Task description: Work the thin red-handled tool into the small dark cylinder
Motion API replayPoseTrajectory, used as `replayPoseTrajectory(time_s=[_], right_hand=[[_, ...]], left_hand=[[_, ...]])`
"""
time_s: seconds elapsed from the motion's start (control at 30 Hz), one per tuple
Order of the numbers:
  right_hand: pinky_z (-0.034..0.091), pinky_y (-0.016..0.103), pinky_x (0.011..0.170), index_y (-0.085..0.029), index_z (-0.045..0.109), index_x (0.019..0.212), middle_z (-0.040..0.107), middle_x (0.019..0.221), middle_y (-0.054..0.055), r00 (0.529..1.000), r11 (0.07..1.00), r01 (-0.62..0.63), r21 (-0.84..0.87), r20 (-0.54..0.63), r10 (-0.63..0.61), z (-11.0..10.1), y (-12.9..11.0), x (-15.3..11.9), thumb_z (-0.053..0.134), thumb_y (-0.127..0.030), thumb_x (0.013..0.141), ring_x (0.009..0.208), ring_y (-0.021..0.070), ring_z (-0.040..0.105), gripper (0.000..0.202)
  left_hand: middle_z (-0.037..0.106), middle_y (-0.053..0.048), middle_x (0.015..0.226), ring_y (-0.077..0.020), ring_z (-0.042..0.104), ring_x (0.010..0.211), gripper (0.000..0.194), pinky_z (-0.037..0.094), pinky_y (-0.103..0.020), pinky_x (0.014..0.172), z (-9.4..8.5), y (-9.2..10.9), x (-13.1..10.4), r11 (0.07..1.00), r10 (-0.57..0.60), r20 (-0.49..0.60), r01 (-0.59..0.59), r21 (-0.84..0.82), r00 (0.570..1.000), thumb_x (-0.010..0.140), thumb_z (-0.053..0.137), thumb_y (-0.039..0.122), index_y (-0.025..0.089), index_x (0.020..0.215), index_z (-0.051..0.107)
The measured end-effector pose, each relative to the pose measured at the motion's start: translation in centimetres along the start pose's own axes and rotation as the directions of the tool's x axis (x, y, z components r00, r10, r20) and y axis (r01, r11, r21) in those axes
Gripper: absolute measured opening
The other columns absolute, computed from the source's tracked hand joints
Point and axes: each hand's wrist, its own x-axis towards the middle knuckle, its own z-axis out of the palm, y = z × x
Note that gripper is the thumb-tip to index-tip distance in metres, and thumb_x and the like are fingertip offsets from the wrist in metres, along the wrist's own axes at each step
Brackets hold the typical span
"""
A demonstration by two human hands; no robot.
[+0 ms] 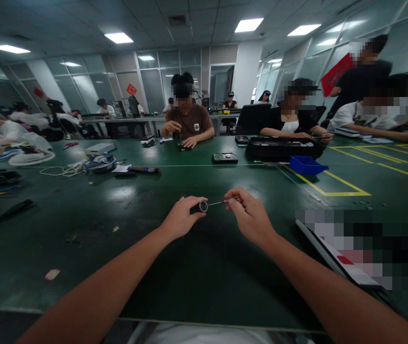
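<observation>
Near the middle of the green table (128,267), my left hand (184,216) grips a small round dark part (203,206) with a pale ring on its face, between thumb and fingers. My right hand (249,212) pinches the red handle of a thin screwdriver (218,203). Its metal shaft points left, and the tip is at the face of the round part. Whether the tip sits inside it is too small to tell. Both hands are held above the table, a short distance apart.
A blue tray (306,165) and a circuit-board device (224,157) lie further back. To the left are a black tool (143,169), a cable bundle (100,163) and a long screwdriver (14,209). A pale flat object (333,248) lies at right. Across the table sits a person (189,119).
</observation>
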Motion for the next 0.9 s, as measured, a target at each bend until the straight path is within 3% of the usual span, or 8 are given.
replayPoseTrajectory(time_s=[0.2, 0.3, 0.4, 0.5, 0.6, 0.67, 0.73, 0.9], right_hand=[[0.040, 0.032, 0.059, -0.023, 0.062, 0.095, 0.066, 0.072, 0.002, 0.999, 0.998, -0.045, -0.045, -0.032, 0.043, 0.2, 0.3, 0.1, 0.043, -0.040, 0.099, 0.063, 0.0187, 0.060, 0.026], [0.047, 0.034, 0.067, -0.022, 0.056, 0.108, 0.066, 0.082, 0.003, 0.994, 0.992, -0.053, 0.116, -0.086, 0.063, 0.5, 0.6, 0.1, 0.048, -0.036, 0.096, 0.073, 0.0197, 0.063, 0.021], [0.051, 0.036, 0.073, -0.021, 0.059, 0.100, 0.068, 0.085, 0.004, 0.988, 0.950, -0.097, 0.298, -0.085, 0.128, 1.0, 0.9, 0.4, 0.056, -0.042, 0.091, 0.077, 0.0200, 0.064, 0.023], [0.053, 0.037, 0.076, -0.021, 0.064, 0.091, 0.069, 0.083, 0.005, 0.969, 0.860, -0.185, 0.476, -0.056, 0.240, 1.4, 1.6, 0.9, 0.060, -0.049, 0.089, 0.077, 0.0200, 0.065, 0.028], [0.055, 0.038, 0.071, -0.022, 0.063, 0.081, 0.064, 0.073, 0.002, 0.901, 0.667, -0.338, 0.664, 0.023, 0.434, 1.6, 2.6, 1.4, 0.067, -0.051, 0.083, 0.067, 0.0182, 0.062, 0.030], [0.056, 0.039, 0.070, -0.022, 0.061, 0.078, 0.061, 0.068, 0.001, 0.874, 0.582, -0.384, 0.717, 0.080, 0.479, 1.6, 3.1, 1.6, 0.068, -0.051, 0.081, 0.062, 0.0171, 0.059, 0.030], [0.056, 0.038, 0.070, -0.022, 0.061, 0.079, 0.062, 0.070, 0.001, 0.884, 0.613, -0.351, 0.708, 0.036, 0.465, 1.6, 3.3, 1.7, 0.068, -0.051, 0.081, 0.064, 0.0170, 0.060, 0.030], [0.054, 0.037, 0.071, -0.022, 0.062, 0.087, 0.067, 0.080, 0.004, 0.952, 0.836, -0.204, 0.510, -0.097, 0.291, 1.5, 2.6, 1.2, 0.060, -0.051, 0.089, 0.072, 0.0188, 0.064, 0.029]], left_hand=[[0.068, -0.007, 0.128, -0.0296, 0.058, 0.125, 0.038, 0.019, -0.062, 0.120, 0.0, 0.4, -0.1, 1.000, -0.018, 0.048, 0.017, 0.017, 0.999, 0.088, 0.068, 0.021, 0.028, 0.126, 0.067], [0.068, -0.007, 0.126, -0.0296, 0.058, 0.123, 0.040, 0.021, -0.062, 0.120, 0.0, 0.4, 0.0, 0.999, -0.024, 0.041, 0.023, 0.032, 0.999, 0.088, 0.069, 0.021, 0.027, 0.127, 0.066], [0.069, -0.007, 0.124, -0.0283, 0.060, 0.120, 0.040, 0.029, -0.058, 0.117, 0.0, 0.2, 0.1, 0.999, -0.010, 0.014, 0.009, 0.046, 1.000, 0.087, 0.070, 0.021, 0.025, 0.126, 0.066], [0.068, -0.008, 0.124, -0.0253, 0.061, 0.118, 0.039, 0.041, -0.047, 0.111, 0.1, 0.1, 0.1, 0.999, 0.046, 0.011, -0.046, 0.016, 0.999, 0.087, 0.070, 0.017, 0.023, 0.125, 0.066], [0.068, -0.007, 0.125, -0.0229, 0.062, 0.118, 0.039, 0.045, -0.040, 0.106, 0.1, 0.2, 0.1, 0.997, 0.075, 0.015, -0.074, -0.014, 0.997, 0.087, 0.070, 0.014, 0.021, 0.125, 0.066], [0.068, -0.007, 0.125, -0.0228, 0.062, 0.118, 0.039, 0.045, -0.040, 0.107, 0.1, 0.3, 0.0, 0.998, 0.063, 0.009, -0.063, -0.013, 0.998, 0.087, 0.070, 0.014, 0.022, 0.125, 0.066], [0.068, -0.007, 0.125, -0.0232, 0.062, 0.119, 0.039, 0.045, -0.040, 0.107, 0.0, 0.4, 0.0, 0.999, 0.051, 0.007, -0.050, -0.012, 0.999, 0.087, 0.070, 0.014, 0.021, 0.125, 0.067], [0.068, -0.006, 0.125, -0.0229, 0.062, 0.117, 0.040, 0.046, -0.039, 0.106, 0.1, 0.3, 0.0, 0.999, 0.042, 0.003, -0.042, -0.018, 0.999, 0.087, 0.071, 0.016, 0.022, 0.126, 0.066]])
